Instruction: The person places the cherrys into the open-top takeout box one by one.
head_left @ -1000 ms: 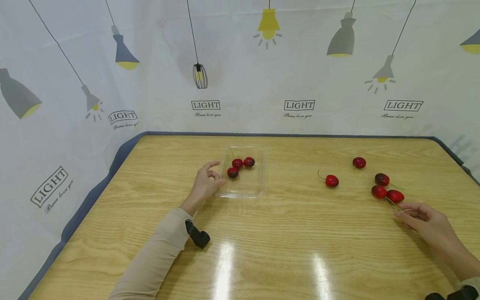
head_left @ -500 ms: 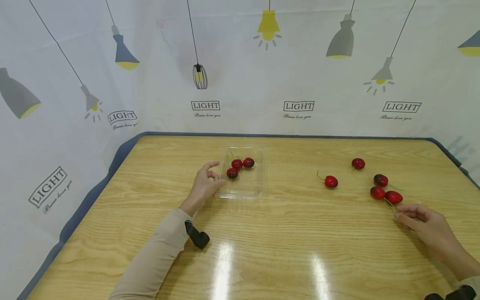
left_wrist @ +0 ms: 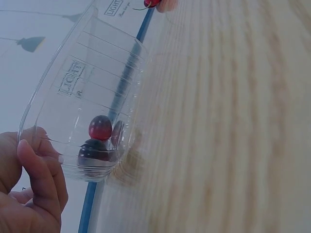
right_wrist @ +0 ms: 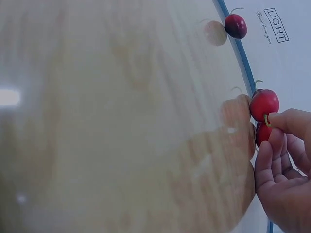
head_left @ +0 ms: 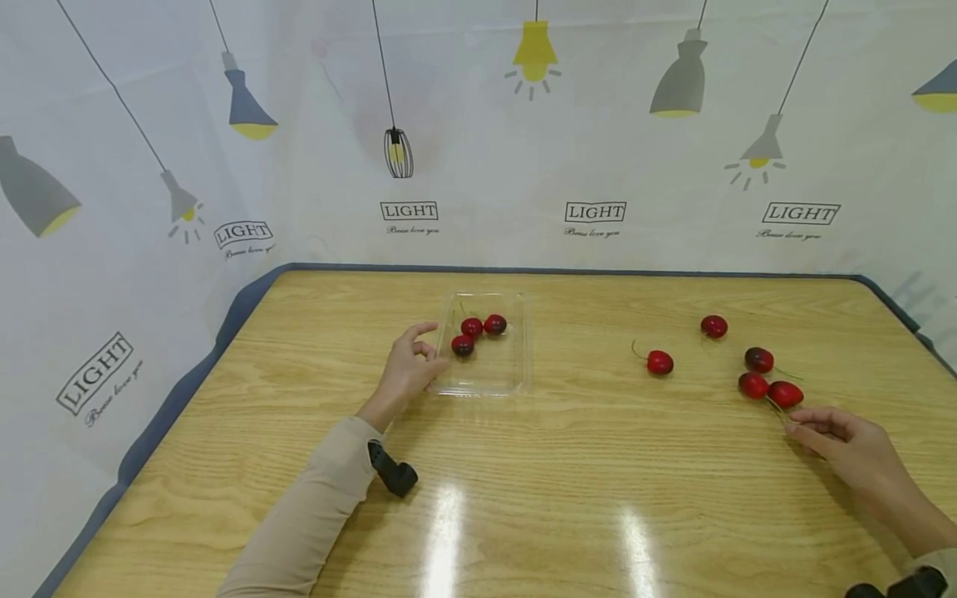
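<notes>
A clear plastic container (head_left: pixel 497 378) stands on the wooden table, left of the middle in the head view. Three dark red cherries (head_left: pixel 472 327) lie together inside it. My left hand (head_left: pixel 406 365) pinches its left rim between thumb and fingers; the rim (left_wrist: pixel 30 104) shows close up in the left wrist view. On the right, my right hand (head_left: pixel 856 444) pinches a green stem at the near side of a small group of cherries. In the right wrist view that stem comes from a red cherry (right_wrist: pixel 265 103), with another partly hidden behind the fingertips (right_wrist: pixel 276 137).
Two more cherries lie apart: one (head_left: pixel 660 363) with its stem pointing left, one (head_left: pixel 714 326) farther back. A darker cherry (head_left: pixel 759 360) sits just behind the pair at my right hand. A white printed curtain (head_left: pixel 493 149) hangs beyond the table's back edge.
The head view has shifted very slightly. Both hands keep their places, the left at the container rim and the right at the cherry stem.
</notes>
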Action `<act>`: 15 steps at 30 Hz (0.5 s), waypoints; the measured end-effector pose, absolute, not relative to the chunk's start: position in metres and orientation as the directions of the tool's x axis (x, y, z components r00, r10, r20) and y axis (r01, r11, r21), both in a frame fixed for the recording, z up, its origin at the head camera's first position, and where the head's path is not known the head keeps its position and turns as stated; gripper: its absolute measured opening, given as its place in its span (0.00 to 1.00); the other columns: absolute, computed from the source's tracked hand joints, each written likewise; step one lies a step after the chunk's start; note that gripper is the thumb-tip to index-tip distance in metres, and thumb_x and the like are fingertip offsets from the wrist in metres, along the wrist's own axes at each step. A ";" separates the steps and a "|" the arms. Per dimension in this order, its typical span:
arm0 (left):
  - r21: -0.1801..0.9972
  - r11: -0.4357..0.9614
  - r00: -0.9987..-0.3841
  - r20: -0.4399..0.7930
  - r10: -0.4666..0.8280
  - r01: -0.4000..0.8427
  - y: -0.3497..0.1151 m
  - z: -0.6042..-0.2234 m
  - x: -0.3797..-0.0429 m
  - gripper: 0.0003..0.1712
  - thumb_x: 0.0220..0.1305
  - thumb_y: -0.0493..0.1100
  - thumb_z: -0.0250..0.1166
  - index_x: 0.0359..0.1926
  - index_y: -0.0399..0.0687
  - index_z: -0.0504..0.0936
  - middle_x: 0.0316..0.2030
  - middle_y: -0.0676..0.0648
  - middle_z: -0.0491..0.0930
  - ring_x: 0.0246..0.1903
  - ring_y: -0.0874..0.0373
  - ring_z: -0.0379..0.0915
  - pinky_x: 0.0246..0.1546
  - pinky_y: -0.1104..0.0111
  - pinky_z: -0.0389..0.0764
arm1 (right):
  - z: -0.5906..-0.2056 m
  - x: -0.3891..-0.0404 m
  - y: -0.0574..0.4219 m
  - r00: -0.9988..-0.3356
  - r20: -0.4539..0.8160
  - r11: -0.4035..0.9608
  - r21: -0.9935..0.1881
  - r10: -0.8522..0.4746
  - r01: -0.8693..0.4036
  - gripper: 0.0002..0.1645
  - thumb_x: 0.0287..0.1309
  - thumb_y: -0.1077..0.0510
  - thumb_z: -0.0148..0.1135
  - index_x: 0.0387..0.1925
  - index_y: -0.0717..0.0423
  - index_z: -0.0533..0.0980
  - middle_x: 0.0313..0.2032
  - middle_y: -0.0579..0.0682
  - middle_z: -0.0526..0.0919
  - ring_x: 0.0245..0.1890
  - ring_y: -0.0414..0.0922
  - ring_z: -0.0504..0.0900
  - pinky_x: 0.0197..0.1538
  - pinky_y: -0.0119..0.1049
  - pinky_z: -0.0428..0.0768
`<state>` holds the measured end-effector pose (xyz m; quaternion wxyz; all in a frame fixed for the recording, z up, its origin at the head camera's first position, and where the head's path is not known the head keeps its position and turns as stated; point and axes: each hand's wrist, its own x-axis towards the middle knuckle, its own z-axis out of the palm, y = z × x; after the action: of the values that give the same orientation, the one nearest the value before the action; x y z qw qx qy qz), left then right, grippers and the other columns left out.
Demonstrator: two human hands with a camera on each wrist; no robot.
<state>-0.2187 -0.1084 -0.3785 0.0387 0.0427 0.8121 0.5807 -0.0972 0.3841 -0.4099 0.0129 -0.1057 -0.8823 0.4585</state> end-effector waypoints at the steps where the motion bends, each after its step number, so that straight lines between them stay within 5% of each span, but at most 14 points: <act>1: 0.947 0.321 -0.993 -0.014 0.115 0.023 -0.108 -0.378 -0.219 0.35 0.49 0.29 0.57 0.61 0.41 0.61 0.19 0.49 0.66 0.08 0.64 0.57 0.09 0.72 0.65 | -0.410 -0.097 0.384 -0.977 -0.077 0.550 -0.816 0.201 0.177 0.15 0.55 0.51 0.57 0.37 0.58 0.73 0.27 0.34 0.72 0.26 0.31 0.72 0.27 0.26 0.74; 10: 0.956 0.294 -0.990 -0.039 0.137 0.003 -0.106 -0.362 -0.210 0.35 0.49 0.27 0.56 0.61 0.36 0.59 0.19 0.48 0.64 0.08 0.65 0.57 0.10 0.73 0.64 | -0.409 -0.099 0.383 -0.969 -0.090 0.531 -0.823 0.231 0.203 0.08 0.51 0.51 0.61 0.34 0.47 0.74 0.26 0.35 0.72 0.24 0.33 0.72 0.26 0.27 0.74; 15: 0.956 0.293 -0.989 -0.044 0.138 -0.001 -0.104 -0.355 -0.205 0.34 0.50 0.26 0.56 0.61 0.34 0.59 0.19 0.47 0.64 0.08 0.65 0.57 0.10 0.72 0.65 | -0.409 -0.100 0.383 -0.971 -0.083 0.562 -0.803 0.223 0.198 0.11 0.52 0.51 0.60 0.35 0.50 0.75 0.26 0.36 0.72 0.24 0.33 0.72 0.25 0.27 0.74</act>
<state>-0.2050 -0.1041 -0.3549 0.0588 0.0428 0.8019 0.5930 -0.0997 0.3834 -0.4085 0.0142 -0.1192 -0.8838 0.4523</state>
